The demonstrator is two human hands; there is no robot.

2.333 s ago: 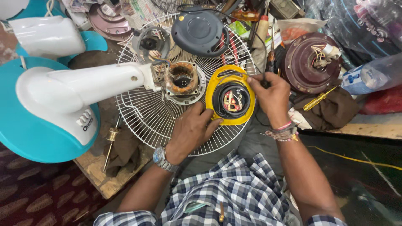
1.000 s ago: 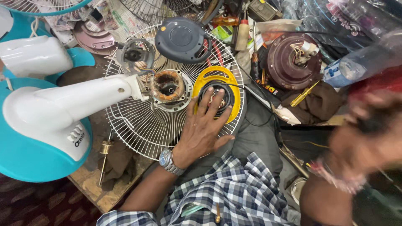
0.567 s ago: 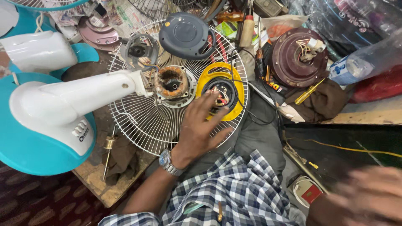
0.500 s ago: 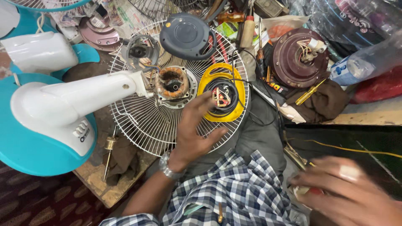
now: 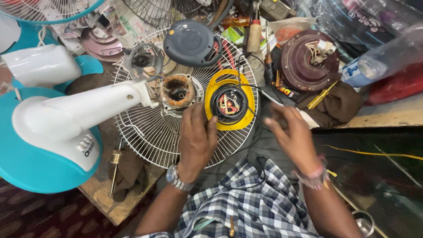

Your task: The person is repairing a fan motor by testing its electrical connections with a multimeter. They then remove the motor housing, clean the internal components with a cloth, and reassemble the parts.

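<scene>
My left hand [image 5: 196,141] lies flat on a white wire fan grill [image 5: 141,132], a watch on its wrist. Its fingertips touch the rim of a yellow round housing [image 5: 210,94] that holds black wires and a small red part. Just left of the fingers sits the bare copper-wound motor [image 5: 177,91] at the end of a white fan neck [image 5: 88,110]. My right hand [image 5: 293,134] hovers right of the yellow housing. It is blurred with its fingers loosely curled, and nothing shows clearly in it.
A teal fan base [image 5: 31,167] fills the left. A grey round cover [image 5: 191,42] lies on the grill's far side. A brown motor shell [image 5: 308,59], a yellow screwdriver [image 5: 322,94] and a plastic bottle [image 5: 379,61] crowd the right.
My right hand swung off to the lower right and has come back up beside the yellow housing. My left hand slid back from the housing's middle to its near edge.
</scene>
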